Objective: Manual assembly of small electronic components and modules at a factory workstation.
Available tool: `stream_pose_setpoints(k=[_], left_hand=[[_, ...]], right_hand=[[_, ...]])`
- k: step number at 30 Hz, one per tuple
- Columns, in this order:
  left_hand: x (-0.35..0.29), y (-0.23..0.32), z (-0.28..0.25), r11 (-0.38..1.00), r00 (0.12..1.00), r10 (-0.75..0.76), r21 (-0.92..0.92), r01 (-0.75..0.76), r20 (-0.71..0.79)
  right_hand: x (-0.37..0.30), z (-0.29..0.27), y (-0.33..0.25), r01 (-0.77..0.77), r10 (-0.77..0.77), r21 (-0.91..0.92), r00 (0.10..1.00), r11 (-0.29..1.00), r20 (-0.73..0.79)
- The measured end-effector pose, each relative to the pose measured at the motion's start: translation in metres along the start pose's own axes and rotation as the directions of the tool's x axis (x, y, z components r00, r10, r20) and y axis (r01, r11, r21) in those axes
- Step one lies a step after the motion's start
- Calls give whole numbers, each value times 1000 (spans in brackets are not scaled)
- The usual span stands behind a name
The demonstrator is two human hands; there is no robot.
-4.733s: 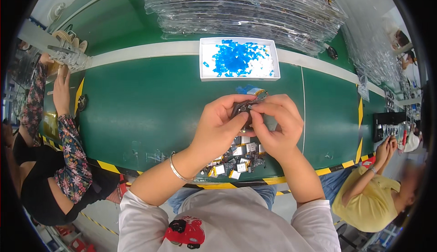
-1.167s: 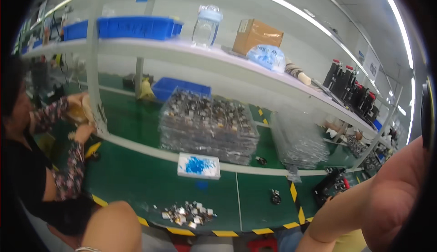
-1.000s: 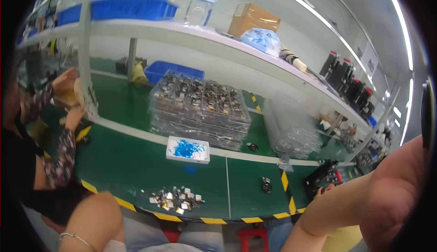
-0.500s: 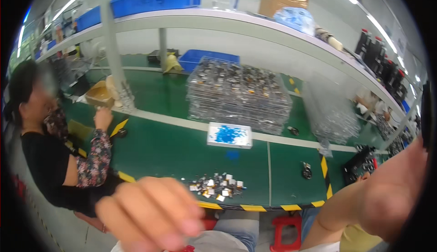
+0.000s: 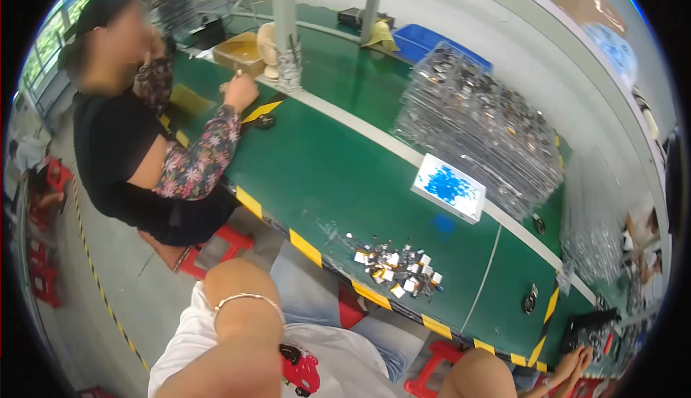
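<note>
Green table [image 5: 338, 175], blue scraps [image 5: 448, 184], yellow-black striped tape [image 5: 304, 247]

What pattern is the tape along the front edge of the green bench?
The tape alternates yellow and black; the head view shows it best.

No text, label, brand, number or sign could be read; any print was too small or blurred.

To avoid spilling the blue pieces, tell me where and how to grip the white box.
Take the white box by both short end walls, probably best from the near side: it is oblong and open-topped, with blue pieces inside, and stacked clear trays stand behind it.
</note>
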State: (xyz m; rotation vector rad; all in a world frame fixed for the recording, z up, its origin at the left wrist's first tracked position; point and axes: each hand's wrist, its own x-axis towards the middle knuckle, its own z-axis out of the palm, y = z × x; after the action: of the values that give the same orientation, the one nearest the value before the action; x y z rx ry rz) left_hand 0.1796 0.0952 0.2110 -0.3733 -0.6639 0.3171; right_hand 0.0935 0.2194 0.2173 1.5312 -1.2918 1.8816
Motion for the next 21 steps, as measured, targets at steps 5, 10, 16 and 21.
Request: stream_pose_setpoints(k=[5, 10, 16, 21], left_hand=[[-35, 11, -77, 818, 648, -411, -55, 573, 642], [-140, -79, -115, 645, -186, -657, 672, 363, 731], [-264, -198, -252, 511, -269, -858, 772, -378, 437], [-267, -146, -214, 678, -442, -692, 723, -129, 570]], right_hand=[[-15, -5, 42, 262, -260, 27, 964, 965, -64], [-25, -3, 71, 499, -481, 67, 857, 864, -184], [-38, -25, 93, 718, -701, 0, 680, 696, -216], [-55, -78, 102, 547, -425, -250, 807, 799, 409]])
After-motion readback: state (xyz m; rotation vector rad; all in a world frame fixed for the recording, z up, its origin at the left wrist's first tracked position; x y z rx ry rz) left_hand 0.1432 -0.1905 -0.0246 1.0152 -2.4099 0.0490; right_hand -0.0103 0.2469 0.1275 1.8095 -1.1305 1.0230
